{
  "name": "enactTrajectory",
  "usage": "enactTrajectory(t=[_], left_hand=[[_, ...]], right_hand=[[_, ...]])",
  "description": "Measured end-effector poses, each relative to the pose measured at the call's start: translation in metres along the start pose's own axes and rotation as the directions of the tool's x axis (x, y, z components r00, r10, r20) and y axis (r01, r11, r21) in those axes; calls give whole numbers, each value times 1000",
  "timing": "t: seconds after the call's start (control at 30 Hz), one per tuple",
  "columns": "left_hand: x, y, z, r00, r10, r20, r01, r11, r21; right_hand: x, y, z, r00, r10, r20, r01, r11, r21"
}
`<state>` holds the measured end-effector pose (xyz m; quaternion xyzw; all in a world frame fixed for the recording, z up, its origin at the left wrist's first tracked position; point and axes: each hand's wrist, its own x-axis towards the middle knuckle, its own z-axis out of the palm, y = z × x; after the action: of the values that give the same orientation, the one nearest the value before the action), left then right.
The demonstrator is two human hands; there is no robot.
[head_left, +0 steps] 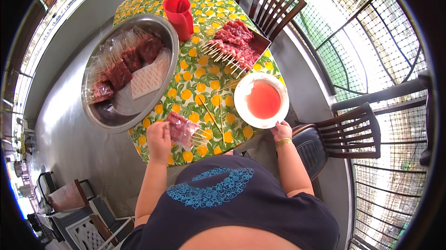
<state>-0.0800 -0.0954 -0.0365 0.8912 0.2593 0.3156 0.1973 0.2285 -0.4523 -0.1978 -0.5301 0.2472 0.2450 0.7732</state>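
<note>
My left hand [159, 139] holds a clear plastic bag of raw meat skewers [182, 130] at the near edge of the table. My right hand [280, 130] grips the near rim of a white plate [241, 103] that holds red liquid. Two bare wooden sticks [215, 119] lie on the tablecloth between my hands.
A round metal basin [116, 119] at the left holds several bagged skewer packs. A red plastic jug [179, 15] stands behind it. A tray of raw meat skewers [234, 45] sits at the far right. Dark wooden chairs [346, 134] stand around the lemon-print table [193, 87].
</note>
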Motion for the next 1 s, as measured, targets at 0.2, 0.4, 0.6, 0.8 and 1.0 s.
enactTrajectory(t=[0.2, 0.4, 0.6, 0.8, 1.0], left_hand=[[72, 38, 9, 938, 341, 56, -344, 937, 58], [132, 25, 44, 947, 317, 49, -320, 946, 55], [170, -4, 67, 943, 278, 181, -296, 952, 79], [196, 29, 97, 878, 433, 204, -423, 902, -91], [189, 61, 131, 890, 373, 262, -346, 927, -144]], right_hand=[[-44, -27, -3, 1000, -29, -4, 29, 994, -105], [-70, -92, 41, 980, -3, 197, 25, 994, -110], [-13, -170, 153, 959, -145, 243, 184, 972, -148], [114, -214, 298, 953, -149, 265, 196, 967, -162], [240, -229, 445, 933, -87, 348, 168, 963, -210]])
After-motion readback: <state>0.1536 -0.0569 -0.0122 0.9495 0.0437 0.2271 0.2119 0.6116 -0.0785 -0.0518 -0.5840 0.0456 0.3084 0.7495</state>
